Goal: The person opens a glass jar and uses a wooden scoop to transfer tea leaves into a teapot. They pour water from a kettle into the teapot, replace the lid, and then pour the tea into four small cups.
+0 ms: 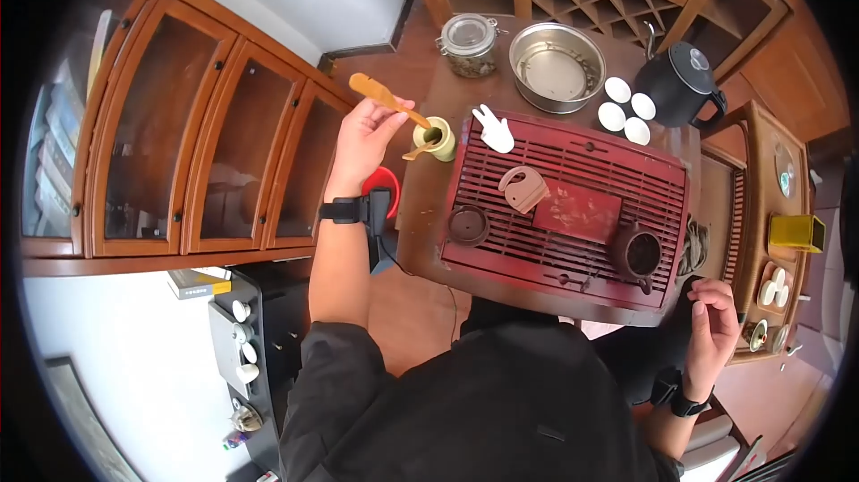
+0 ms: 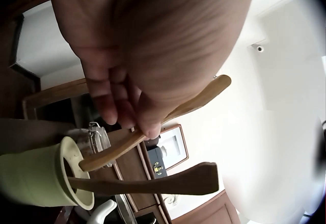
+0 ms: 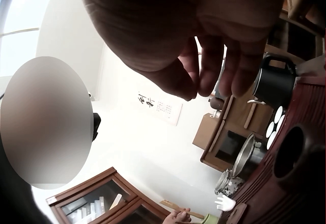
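My left hand point(image 1: 358, 149) pinches a wooden tea tool point(image 1: 374, 90) between thumb and fingers, over the left end of the table. Its lower end reaches into the mouth of a pale green tool holder point(image 2: 35, 175). A second wooden tool point(image 2: 168, 184) leans out of the same holder, untouched. On the red slatted tea tray point(image 1: 582, 213) sits a dark teapot point(image 1: 624, 247) with its top uncovered; its round lid point(image 1: 469, 225) lies at the left. My right hand point(image 1: 713, 330) hangs beyond the tray's front right corner, fingers loosely bent, holding nothing.
A white hand-shaped figure point(image 1: 494, 129) and a brown clay piece point(image 1: 523, 188) lie on the tray. Behind stand a clip-top glass jar point(image 1: 469, 48), a steel basin point(image 1: 557, 68), several white cups point(image 1: 617, 89) and a black kettle point(image 1: 680, 84). Glass-door cabinets point(image 1: 165, 124) line the left.
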The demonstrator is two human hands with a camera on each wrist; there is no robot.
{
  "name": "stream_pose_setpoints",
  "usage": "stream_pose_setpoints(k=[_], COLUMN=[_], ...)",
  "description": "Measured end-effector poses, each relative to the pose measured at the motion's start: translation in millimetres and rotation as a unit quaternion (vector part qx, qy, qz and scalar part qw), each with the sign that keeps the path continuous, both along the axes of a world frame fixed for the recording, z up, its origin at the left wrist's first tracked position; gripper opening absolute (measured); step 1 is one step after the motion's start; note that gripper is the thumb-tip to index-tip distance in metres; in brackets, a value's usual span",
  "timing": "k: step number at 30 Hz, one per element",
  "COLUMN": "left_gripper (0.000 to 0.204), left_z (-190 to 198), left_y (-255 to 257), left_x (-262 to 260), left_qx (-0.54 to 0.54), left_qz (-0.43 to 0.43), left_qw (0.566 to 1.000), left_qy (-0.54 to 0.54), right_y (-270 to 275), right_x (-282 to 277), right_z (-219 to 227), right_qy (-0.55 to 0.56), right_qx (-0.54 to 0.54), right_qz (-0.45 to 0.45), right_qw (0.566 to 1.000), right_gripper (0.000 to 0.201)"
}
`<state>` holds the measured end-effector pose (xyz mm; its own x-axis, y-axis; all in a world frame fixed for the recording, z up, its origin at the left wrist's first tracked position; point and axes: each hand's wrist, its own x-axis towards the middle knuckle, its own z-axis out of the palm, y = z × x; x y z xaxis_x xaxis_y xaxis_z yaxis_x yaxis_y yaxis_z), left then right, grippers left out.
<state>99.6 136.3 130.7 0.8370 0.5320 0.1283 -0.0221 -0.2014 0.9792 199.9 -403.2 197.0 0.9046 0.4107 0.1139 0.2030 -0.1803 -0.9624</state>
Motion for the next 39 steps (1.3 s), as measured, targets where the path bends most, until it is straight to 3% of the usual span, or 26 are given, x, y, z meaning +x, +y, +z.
stream_pose_setpoints(k=[7,10,12,15,19,23,27,29,33,35,39], left_gripper=[0.018,0.018,0.019,0.02,0.02,0.02,0.02,0.022,0.024,0.025,0.027], left_z=[-14.8,-20.9,-34.3,-42.3,-38.6,-37.5,-40.7,-48.4,-61.1,-48.5,-48.2], left_y=[1.7,3.7,9.4,18.2,13.5,12.4,5.2,6.0,7.4,-8.9,-5.0], left_x=[5.4,4.9,6.6,4.4,2.9,2.6,0.2,-2.6,-15.4,-22.7,-38.8], left_qx=[-0.009,0.04,0.051,0.057,0.045,0.114,0.081,0.064,0.06,0.071,0.065], left_qz=[-0.043,-0.037,-0.06,-0.069,-0.067,-0.074,-0.028,0.004,0.058,0.062,0.066], left_qw=[0.995,0.985,0.991,0.988,0.985,0.976,0.987,0.991,0.992,0.992,0.991], left_qy=[0.093,0.165,0.112,0.127,0.153,0.168,0.134,0.115,0.1,0.078,0.099], right_y=[0.7,-3.7,-2.2,-3.1,-5.4,-2.6,6.2,8.0,25.8,33.8,63.5], right_x=[1.7,3.4,3.5,5.2,10.5,30.3,75.5,112.5,191.7,230.1,287.4], right_z=[-2.8,-5.9,-4.9,-4.1,1.4,16.3,35.0,32.8,1.7,-23.7,-52.0], right_qy=[0.021,-0.006,0.038,0.047,0.049,0.001,-0.065,-0.017,-0.063,-0.09,-0.135], right_qx=[0.0,-0.026,0.012,0.031,0.012,-0.065,-0.11,-0.147,-0.156,-0.161,-0.203], right_qz=[-0.003,0.012,0.005,0.022,0.022,0.038,0.085,0.063,0.005,-0.027,-0.029], right_qw=[1.0,1.0,0.999,0.998,0.998,0.997,0.988,0.987,0.986,0.982,0.969], right_gripper=[0.01,0.011,0.012,0.014,0.012,0.009,0.007,0.016,0.033,0.041,0.057])
